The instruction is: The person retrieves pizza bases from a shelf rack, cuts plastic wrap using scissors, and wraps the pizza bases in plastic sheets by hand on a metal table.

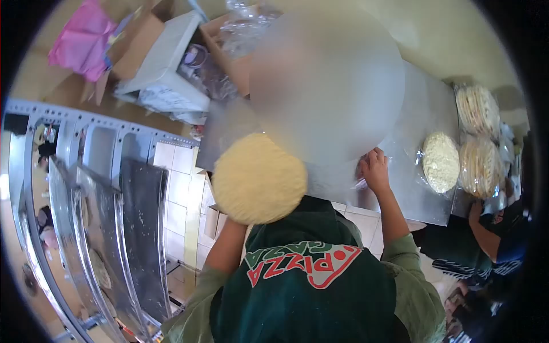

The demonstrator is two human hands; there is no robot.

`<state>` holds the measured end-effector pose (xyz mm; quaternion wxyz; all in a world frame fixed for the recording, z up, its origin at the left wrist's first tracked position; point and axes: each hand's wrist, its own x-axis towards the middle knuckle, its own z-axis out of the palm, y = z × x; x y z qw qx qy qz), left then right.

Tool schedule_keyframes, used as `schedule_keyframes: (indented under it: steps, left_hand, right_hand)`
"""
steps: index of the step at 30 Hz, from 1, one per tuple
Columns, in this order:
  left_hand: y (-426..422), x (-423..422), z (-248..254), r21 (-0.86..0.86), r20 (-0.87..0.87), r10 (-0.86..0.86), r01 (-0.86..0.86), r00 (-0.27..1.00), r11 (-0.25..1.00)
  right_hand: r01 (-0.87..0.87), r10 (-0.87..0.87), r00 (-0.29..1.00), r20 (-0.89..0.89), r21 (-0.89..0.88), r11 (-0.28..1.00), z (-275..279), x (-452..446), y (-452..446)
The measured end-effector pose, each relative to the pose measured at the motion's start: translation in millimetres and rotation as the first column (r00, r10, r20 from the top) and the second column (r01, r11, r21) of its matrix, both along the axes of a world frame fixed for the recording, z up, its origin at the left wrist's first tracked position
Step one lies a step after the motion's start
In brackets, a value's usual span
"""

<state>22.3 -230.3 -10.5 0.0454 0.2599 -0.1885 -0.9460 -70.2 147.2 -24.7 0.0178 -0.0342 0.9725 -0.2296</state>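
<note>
A round, pale yellow flat dough disc (pixel 260 180), slightly blurred, is held up at the table's near edge. The left forearm runs beneath it, and the disc covers the fingers of my left hand. My right hand (pixel 375 169) is at the metal table's front edge, its bent fingers closed on clear plastic (pixel 361 171). Farther right on the table (pixel 414 120), another pale round (pixel 441 162) lies on clear plastic. A large blurred area hides the table's middle.
Bagged stacks of flat rounds (pixel 478 111) stand at the right, near another person's arm (pixel 483 234). A metal rack with trays (pixel 143 223) fills the left. A white crate (pixel 168 63) and open cardboard boxes (pixel 137 40) sit at the upper left.
</note>
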Motion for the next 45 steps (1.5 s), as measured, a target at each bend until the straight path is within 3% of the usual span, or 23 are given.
schedule_keyframes:
  steps: [5, 9, 12, 14, 17, 20, 22, 23, 24, 25, 26, 27, 28, 29, 30, 32, 35, 38, 41, 43, 44, 45]
  left_hand:
    - [104, -78, -43, 0.325, -0.218, -0.332, 0.389, 0.918, 0.862]
    - [140, -96, -62, 0.421, -0.467, -0.398, 0.595, 0.789, 0.685]
    - [143, -97, -65, 0.417, -0.554, -0.402, 0.661, 0.729, 0.624]
    - [135, -94, -59, 0.390, -0.503, -0.427, 0.639, 0.751, 0.663]
    - [104, -91, -39, 0.221, 0.122, -0.432, 0.400, 0.893, 0.889]
    - [56, -98, -66, 0.065, 0.088, -0.193, 0.188, 0.977, 0.980]
    - [26, -105, -44, -0.160, 0.143, -0.141, 0.163, 0.980, 0.974]
    - [6, -109, -45, -0.494, 0.117, -0.160, 0.198, 0.980, 0.847]
    - [-16, -115, -48, -0.767, 0.100, -0.186, 0.195, 0.977, 0.611]
    - [-37, -120, -35, -0.961, 0.067, -0.169, 0.109, 0.983, 0.253]
    - [-56, -126, -23, -0.989, 0.028, -0.165, 0.003, 0.986, -0.148]
    - [-72, -131, -24, -0.934, 0.091, -0.171, 0.025, 0.981, -0.358]
    - [-87, -137, -26, -0.833, 0.155, -0.167, 0.038, 0.974, -0.552]
    - [-99, -141, -28, -0.693, 0.212, -0.152, 0.039, 0.965, -0.720]
    - [-108, -145, -27, -0.665, 0.334, -0.188, 0.089, 0.924, -0.741]
    - [-121, -151, -24, -0.587, 0.558, -0.238, 0.176, 0.795, -0.790]
    - [-139, -157, -29, -0.814, 0.544, -0.394, 0.352, 0.741, -0.462]
    - [-180, -167, -25, -0.722, 0.672, -0.495, 0.638, 0.551, -0.269]
    - [-191, -164, 35, -0.571, 0.615, -0.590, 0.811, 0.523, 0.123]
    - [-151, -147, 79, -0.596, 0.202, -0.527, 0.531, 0.826, 0.602]
    - [-125, -140, 88, -0.508, -0.008, -0.401, 0.341, 0.916, 0.791]
    - [-105, -136, 70, -0.673, -0.053, -0.344, 0.221, 0.938, 0.706]
  right_hand:
    - [-0.004, 0.002, 1.000, -0.026, -0.091, 0.996, -6, 0, 7]
    - [0.041, -0.040, 0.999, 0.006, -0.185, 0.982, 1, -2, 8]
    - [0.054, -0.055, 0.998, 0.001, -0.223, 0.973, 0, -2, 9]
    - [0.042, -0.048, 0.999, -0.021, -0.208, 0.977, -2, -1, 10]
    - [0.035, -0.042, 0.998, -0.036, -0.171, 0.985, -3, 0, 9]
    - [0.027, -0.036, 0.997, -0.065, -0.132, 0.991, -10, 1, 9]
    - [0.083, -0.088, 0.994, -0.068, -0.073, 0.994, -5, 3, 1]
    - [0.143, -0.145, 0.988, -0.060, -0.029, 0.989, 1, 5, -9]
    - [0.204, -0.203, 0.978, -0.053, 0.013, 0.979, 7, 8, -22]
    - [0.106, -0.101, 0.989, -0.103, 0.037, 0.994, 13, 14, -40]
    - [0.009, 0.001, 0.989, -0.148, 0.067, 0.998, 19, 21, -64]
    - [-0.120, 0.123, 0.986, 0.113, -0.037, 0.992, 15, 27, -103]
    - [-0.330, 0.329, 0.944, -0.027, -0.036, 0.943, 35, 50, -147]
    - [-0.579, 0.580, 0.814, -0.039, -0.143, 0.803, 33, 60, -184]
    - [-0.725, 0.726, 0.686, -0.050, 0.042, 0.687, 24, 73, -216]
    - [-0.726, 0.744, 0.621, -0.248, 0.174, 0.665, -4, 87, -264]
    - [-0.828, 0.827, 0.560, -0.058, -0.005, 0.560, -12, 82, -304]
    - [-0.795, 0.778, 0.605, -0.170, -0.184, 0.579, 1, 87, -319]
    - [-0.491, 0.578, 0.810, -0.095, -0.650, 0.581, 47, 92, -311]
    - [-0.099, 0.228, 0.972, 0.050, -0.798, 0.595, 49, 95, -281]
    - [0.260, 0.085, 0.959, 0.270, -0.959, 0.110, 28, 96, -265]
    - [0.281, -0.085, 0.957, 0.276, -0.958, 0.054, 42, 90, -239]
